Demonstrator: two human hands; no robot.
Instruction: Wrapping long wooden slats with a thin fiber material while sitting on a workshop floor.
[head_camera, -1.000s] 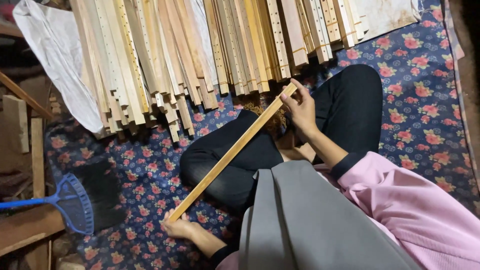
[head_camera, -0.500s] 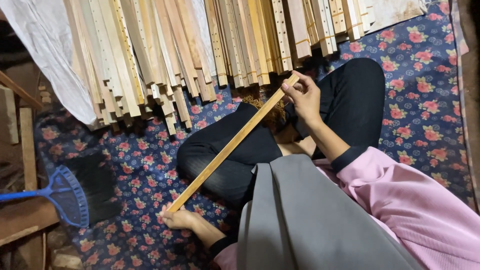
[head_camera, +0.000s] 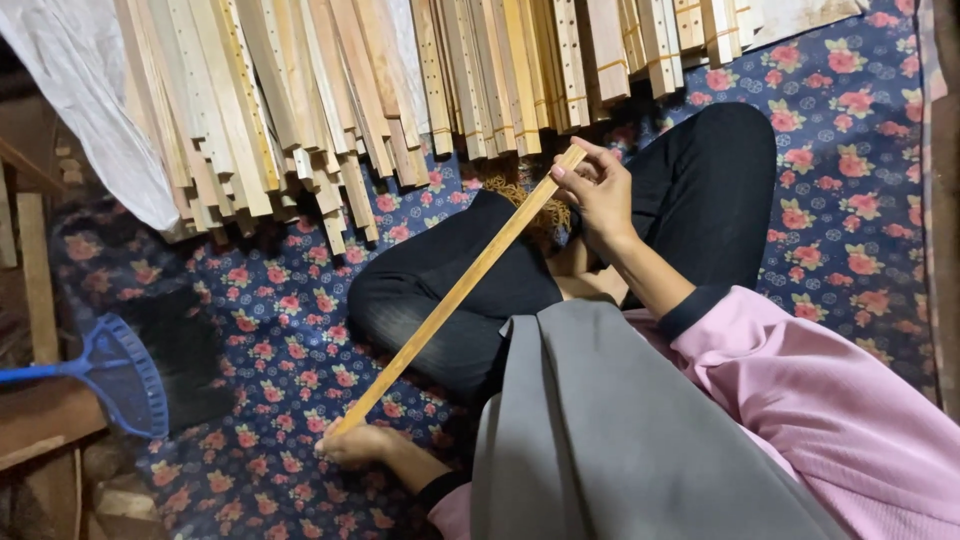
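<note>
Change: the view has been shifted slightly since the earlier frames, so the person sits lower and further right in it; the wooden slat (head_camera: 460, 290) is kept in the same slanted hold.
Right hand: the right hand (head_camera: 598, 190) is raised above the knee, wrist bent, fingers closed round the slat's upper end, thumb on top.
Left hand: the left hand (head_camera: 358, 443) is lowered to the floral cloth (head_camera: 280, 370), forearm stretched forward, fingers wrapped about the slat's lower end.
Slat: long, thin and pale, it is held at both ends and run diagonally across the black-trousered legs (head_camera: 470, 290), from lower left up to upper right.
Stack: a heap of wooden slats (head_camera: 380, 90), many drilled with rows of holes, is laid beyond the knees, its near ends resting on the cloth.
Left edge: a blue broom (head_camera: 120, 375) is laid on the cloth, well apart from the hands; a white sheet (head_camera: 95, 110) is draped beside the stack.
Containers: none can be made out.
</note>
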